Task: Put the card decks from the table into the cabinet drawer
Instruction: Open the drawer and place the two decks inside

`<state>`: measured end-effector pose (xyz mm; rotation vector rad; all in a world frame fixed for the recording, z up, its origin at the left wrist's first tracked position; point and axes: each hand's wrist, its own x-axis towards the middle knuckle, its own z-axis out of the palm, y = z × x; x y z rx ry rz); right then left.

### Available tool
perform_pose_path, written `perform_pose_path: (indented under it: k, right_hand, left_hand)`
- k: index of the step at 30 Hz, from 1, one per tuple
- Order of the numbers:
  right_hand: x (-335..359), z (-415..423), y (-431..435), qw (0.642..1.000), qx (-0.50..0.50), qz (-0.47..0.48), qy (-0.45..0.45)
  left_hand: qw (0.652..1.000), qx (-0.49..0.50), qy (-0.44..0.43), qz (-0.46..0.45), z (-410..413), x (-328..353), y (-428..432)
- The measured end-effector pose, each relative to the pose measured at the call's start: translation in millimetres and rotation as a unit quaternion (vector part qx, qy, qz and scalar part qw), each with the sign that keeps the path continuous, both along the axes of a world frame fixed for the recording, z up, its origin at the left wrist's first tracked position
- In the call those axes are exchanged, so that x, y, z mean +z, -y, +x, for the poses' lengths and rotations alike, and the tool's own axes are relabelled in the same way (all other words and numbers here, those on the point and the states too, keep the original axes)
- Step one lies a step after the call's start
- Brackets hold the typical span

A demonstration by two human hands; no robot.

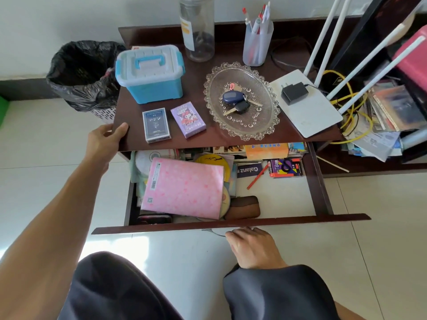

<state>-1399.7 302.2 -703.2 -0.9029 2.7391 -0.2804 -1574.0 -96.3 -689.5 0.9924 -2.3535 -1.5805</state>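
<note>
Two card decks lie side by side near the front edge of the dark wooden cabinet top (231, 139): a dark blue deck (156, 124) on the left and a purple cartoon deck (187, 119) to its right. Below them the drawer (231, 221) stands pulled out, with a bare white patch of floor at its right. My left hand (105, 140) grips the cabinet top's front left corner. My right hand (254, 244) is under the drawer front, fingers curled at its metal handle. Neither hand touches a deck.
On top stand a blue lidded box (150, 73), a clear jar (197, 28), a pen cup (256, 42), a glass dish with keys (240, 100) and a white router (307, 105). In the drawer lie a pink notebook (184, 188), discs, a red pencil. A lined bin (85, 72) stands left.
</note>
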Motion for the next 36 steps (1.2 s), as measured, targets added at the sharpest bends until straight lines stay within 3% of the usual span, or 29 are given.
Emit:
perform_pose_path:
  k: [2, 4, 6, 8, 11, 14, 19, 27, 36]
  right_hand:
    - [15.6, -7.3, -10.2, 0.99, -0.07, -0.067, 0.107]
    - [42.4, -20.0, -23.9, 0.935, -0.139, -0.185, 0.268]
    - [73.8, -38.8, -29.8, 0.889, -0.181, -0.305, 0.29]
    - [99.3, -65.1, -21.5, 0.885, -0.186, -0.355, 0.235]
    - [119.1, -114.7, 11.6, 0.929, -0.154, -0.308, 0.132]
    - [124.4, -163.3, 56.9, 0.973, -0.094, -0.204, 0.046]
    - [116.7, -213.0, 119.9, 0.994, -0.029, -0.067, -0.085]
    - [100.3, -248.2, 151.7, 0.988, -0.028, 0.099, -0.115]
    - [88.4, -265.8, 164.7, 0.99, -0.044, 0.129, -0.04]
  left_hand:
    - [1.0, -0.01, 0.009, -0.019, 2.2, 3.0, -6.1]
    - [0.997, -0.02, 0.028, -0.064, 5.6, 8.0, -15.1]
    - [0.988, 0.001, 0.027, -0.154, 9.7, 16.4, -25.8]
    - [0.977, 0.018, -0.017, -0.211, 13.1, 29.4, -43.0]
    - [0.965, -0.053, -0.047, -0.252, 14.5, 41.8, -75.3]
    - [0.947, -0.108, 0.006, -0.304, 11.6, 44.7, -101.8]
    - [0.941, -0.124, 0.081, -0.305, -1.9, 44.7, -115.7]
    - [0.923, -0.146, 0.155, -0.32, -19.3, 43.0, -112.1]
    - [0.916, -0.161, 0.198, -0.309, -28.2, 44.2, -99.8]
